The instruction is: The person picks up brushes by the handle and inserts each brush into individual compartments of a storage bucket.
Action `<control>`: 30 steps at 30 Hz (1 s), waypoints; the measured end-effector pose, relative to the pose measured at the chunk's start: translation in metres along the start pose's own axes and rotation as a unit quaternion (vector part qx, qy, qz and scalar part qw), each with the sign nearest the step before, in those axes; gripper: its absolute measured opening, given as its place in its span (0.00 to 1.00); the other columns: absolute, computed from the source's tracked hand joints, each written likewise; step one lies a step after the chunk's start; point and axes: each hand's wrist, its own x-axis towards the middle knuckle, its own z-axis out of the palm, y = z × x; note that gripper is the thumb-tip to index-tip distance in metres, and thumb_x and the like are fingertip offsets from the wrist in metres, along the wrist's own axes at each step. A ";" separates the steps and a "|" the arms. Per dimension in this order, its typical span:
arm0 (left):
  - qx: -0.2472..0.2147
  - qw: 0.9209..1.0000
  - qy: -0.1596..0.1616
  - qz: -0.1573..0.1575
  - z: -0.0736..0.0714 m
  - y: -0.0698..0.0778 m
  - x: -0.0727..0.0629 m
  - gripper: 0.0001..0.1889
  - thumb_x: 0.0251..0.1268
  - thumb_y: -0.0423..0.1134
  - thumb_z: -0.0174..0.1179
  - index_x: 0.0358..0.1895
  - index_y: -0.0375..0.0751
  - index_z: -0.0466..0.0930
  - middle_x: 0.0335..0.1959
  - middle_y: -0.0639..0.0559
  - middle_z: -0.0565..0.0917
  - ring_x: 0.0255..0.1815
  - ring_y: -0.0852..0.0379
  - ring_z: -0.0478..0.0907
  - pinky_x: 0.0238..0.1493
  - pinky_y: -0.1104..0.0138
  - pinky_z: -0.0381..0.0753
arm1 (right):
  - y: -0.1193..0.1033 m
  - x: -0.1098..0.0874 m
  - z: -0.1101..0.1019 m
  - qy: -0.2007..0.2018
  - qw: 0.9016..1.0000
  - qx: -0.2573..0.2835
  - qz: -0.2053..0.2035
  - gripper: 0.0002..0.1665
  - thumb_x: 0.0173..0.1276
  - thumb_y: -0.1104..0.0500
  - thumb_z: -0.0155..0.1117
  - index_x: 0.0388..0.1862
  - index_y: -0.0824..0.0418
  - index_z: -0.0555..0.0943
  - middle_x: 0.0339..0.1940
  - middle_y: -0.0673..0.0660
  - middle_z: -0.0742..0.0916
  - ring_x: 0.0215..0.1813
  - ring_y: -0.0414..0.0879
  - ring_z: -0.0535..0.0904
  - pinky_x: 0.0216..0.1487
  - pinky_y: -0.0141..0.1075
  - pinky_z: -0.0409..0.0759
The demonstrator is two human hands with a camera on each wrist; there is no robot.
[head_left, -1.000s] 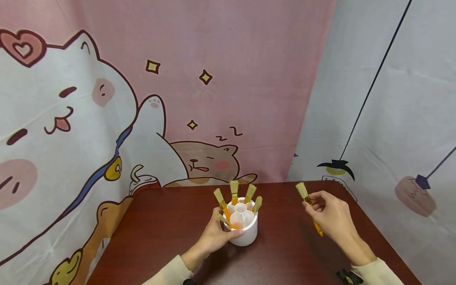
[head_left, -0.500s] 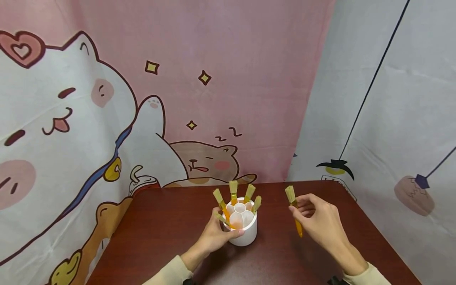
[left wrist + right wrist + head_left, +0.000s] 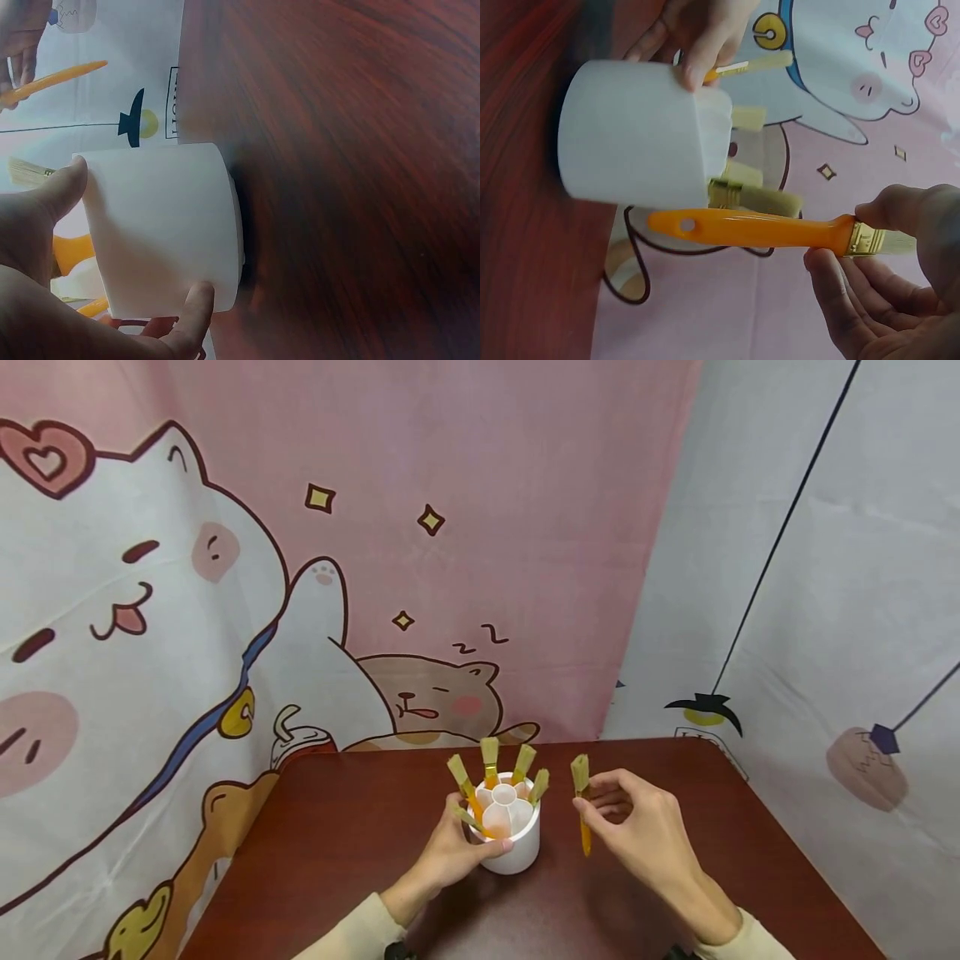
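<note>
A white round brush holder (image 3: 520, 855) with petal-shaped compartments stands upright on the table. My left hand (image 3: 444, 853) grips its near left side, thumb at the rim. Several paintbrushes (image 3: 490, 752) with orange handles and pale bristles stand in its outer compartments, bristles up; the front right ones show none. To the right of the holder my right hand (image 3: 637, 822) pinches another paintbrush (image 3: 750, 227) near its metal ferrule. That brush hangs nearly vertical, bristles up and handle end down, apart from the holder in the head view.
The dark red-brown table (image 3: 322, 843) runs back to a pink and white cloth (image 3: 540, 568) printed with cartoon cats. A pale grey cloth (image 3: 810, 610) with printed lamps hangs along the right side.
My right hand has carried its paintbrush leftward toward the holder, and the brush has turned from slanted to nearly upright. The left hand and holder have stayed in place.
</note>
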 end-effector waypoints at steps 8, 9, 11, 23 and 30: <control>0.006 1.000 0.007 0.005 0.001 -0.002 0.001 0.49 0.63 0.43 0.90 0.79 0.38 0.65 0.75 0.37 0.84 0.76 0.40 0.84 0.84 0.34 0.76 | -0.014 0.005 0.009 0.014 0.998 0.032 -0.044 0.18 0.65 0.65 0.92 0.48 0.56 0.91 0.40 0.48 0.96 0.37 0.32 0.93 0.39 0.25 0.91; 0.007 1.000 0.006 0.006 0.001 -0.001 0.001 0.49 0.62 0.43 0.90 0.79 0.38 0.65 0.75 0.37 0.84 0.76 0.40 0.84 0.84 0.34 0.76 | -0.015 0.005 0.010 0.014 0.998 0.034 -0.047 0.18 0.65 0.65 0.92 0.48 0.56 0.91 0.40 0.48 0.96 0.37 0.32 0.93 0.39 0.25 0.91; 0.006 1.000 0.006 0.007 0.000 0.000 0.000 0.49 0.62 0.43 0.90 0.79 0.38 0.65 0.75 0.37 0.84 0.75 0.40 0.84 0.83 0.34 0.77 | -0.017 0.006 0.012 0.016 0.998 0.040 -0.053 0.18 0.65 0.65 0.92 0.48 0.56 0.91 0.40 0.48 0.96 0.37 0.32 0.93 0.39 0.26 0.91; 0.017 1.000 0.010 0.007 -0.001 0.002 -0.002 0.50 0.62 0.44 0.90 0.79 0.38 0.65 0.74 0.38 0.85 0.75 0.41 0.84 0.82 0.36 0.79 | -0.027 0.011 0.024 0.043 0.991 0.077 -0.097 0.21 0.63 0.67 0.92 0.50 0.52 0.91 0.40 0.47 0.96 0.38 0.36 0.94 0.42 0.27 0.92; 0.018 1.000 0.009 0.011 0.000 0.000 0.000 0.50 0.61 0.45 0.91 0.78 0.38 0.67 0.73 0.40 0.85 0.74 0.44 0.84 0.79 0.45 0.79 | -0.029 0.012 0.034 0.047 0.988 0.098 -0.113 0.22 0.63 0.69 0.91 0.50 0.53 0.90 0.41 0.49 0.96 0.40 0.38 0.95 0.45 0.28 0.93</control>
